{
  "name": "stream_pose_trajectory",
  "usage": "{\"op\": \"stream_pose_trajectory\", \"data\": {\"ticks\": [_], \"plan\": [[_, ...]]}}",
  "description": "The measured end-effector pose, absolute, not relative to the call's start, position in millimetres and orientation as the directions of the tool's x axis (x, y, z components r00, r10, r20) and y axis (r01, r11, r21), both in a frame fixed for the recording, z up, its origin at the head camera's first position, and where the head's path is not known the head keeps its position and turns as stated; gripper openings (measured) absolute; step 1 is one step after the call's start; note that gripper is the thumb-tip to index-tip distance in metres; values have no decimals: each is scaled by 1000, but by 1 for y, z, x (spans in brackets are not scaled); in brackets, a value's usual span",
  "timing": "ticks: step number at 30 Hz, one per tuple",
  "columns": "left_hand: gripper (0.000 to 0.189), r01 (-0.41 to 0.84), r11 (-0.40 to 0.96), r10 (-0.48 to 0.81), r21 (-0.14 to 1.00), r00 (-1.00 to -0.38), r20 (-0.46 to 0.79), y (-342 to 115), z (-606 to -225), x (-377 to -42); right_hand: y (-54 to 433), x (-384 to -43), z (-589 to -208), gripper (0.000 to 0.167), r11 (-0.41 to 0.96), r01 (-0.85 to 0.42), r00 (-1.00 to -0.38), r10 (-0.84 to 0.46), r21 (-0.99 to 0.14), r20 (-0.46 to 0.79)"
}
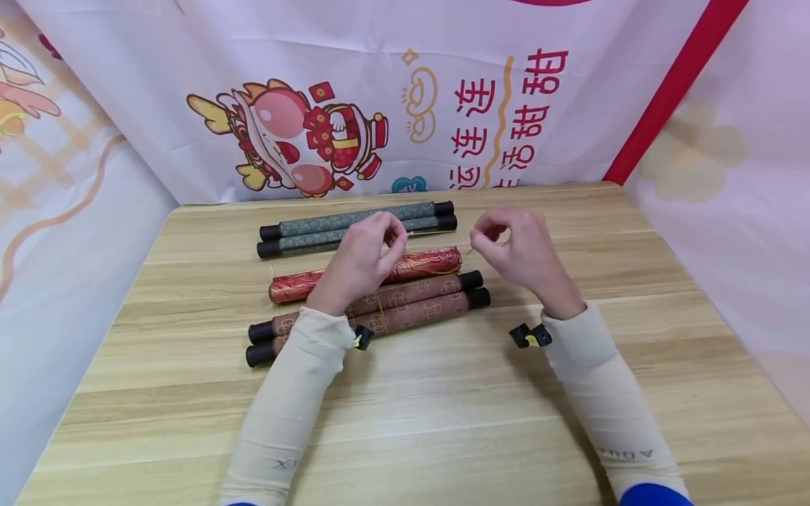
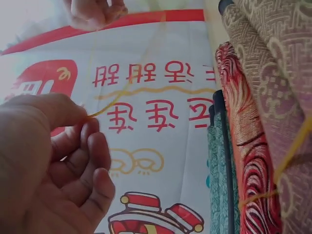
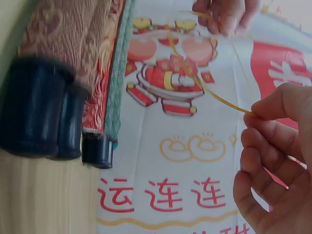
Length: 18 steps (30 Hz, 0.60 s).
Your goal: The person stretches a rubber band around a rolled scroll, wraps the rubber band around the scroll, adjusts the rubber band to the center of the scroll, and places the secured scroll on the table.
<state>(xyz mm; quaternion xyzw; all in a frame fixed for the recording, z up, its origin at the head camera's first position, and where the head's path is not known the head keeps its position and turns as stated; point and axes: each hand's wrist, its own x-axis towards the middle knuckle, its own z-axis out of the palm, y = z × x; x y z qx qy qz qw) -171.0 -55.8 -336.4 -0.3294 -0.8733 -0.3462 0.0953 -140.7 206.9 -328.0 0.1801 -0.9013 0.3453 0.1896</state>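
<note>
My left hand [image 1: 357,263] is raised above the scrolls, thumb and forefinger pinching a thin yellow cord [image 2: 106,108]. To its right, my right hand [image 1: 528,249] pinches cord [image 3: 222,101] between thumb and fingertip, clear in the right wrist view. Below the left hand lies a red patterned roll [image 1: 430,262] with gold swirls. Nearer me rests a brown patterned scroll [image 1: 420,314], its two rolled halves side by side with black end knobs. Behind the red roll is a green scroll [image 1: 361,219], also rolled from both ends. The left hand and forearm cover parts of the rolls.
The scrolls lie on a light wooden table [image 1: 430,429]. A white printed cloth [image 1: 380,49] with a cartoon figure and red characters hangs at the table's back edge. More printed cloth [image 1: 715,176] stands along the right side. Another yellow cord [image 1: 380,302] crosses the brown scroll.
</note>
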Motion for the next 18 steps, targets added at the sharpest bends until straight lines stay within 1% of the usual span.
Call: {"op": "stream_pose_trajectory", "data": {"ticks": [2, 4, 6, 10, 13, 18], "plan": [[13, 646, 553, 528, 526, -760, 379, -57, -335, -171, 210, -142, -328, 15, 704, -449, -860, -172, -550, 481], [14, 653, 529, 564, 542, -748, 350, -56, -334, -171, 209, -142, -328, 15, 691, -468, -853, -190, -551, 486], [14, 658, 476, 606, 583, -726, 325, -54, -333, -169, 206, -140, -328, 13, 659, -519, -835, -255, -544, 487], [12, 624, 346, 664, 701, -691, 287, -48, -332, -164, 196, -136, -327, 9, 576, -629, -774, -402, -523, 489], [10, 581, 296, 669, 758, -693, 271, -45, -332, -161, 191, -132, -326, 8, 547, -660, -750, -441, -515, 493], [14, 523, 241, 664, 818, -703, 255, -42, -332, -159, 190, -128, -321, 6, 550, -660, -750, -453, -511, 481]]}}
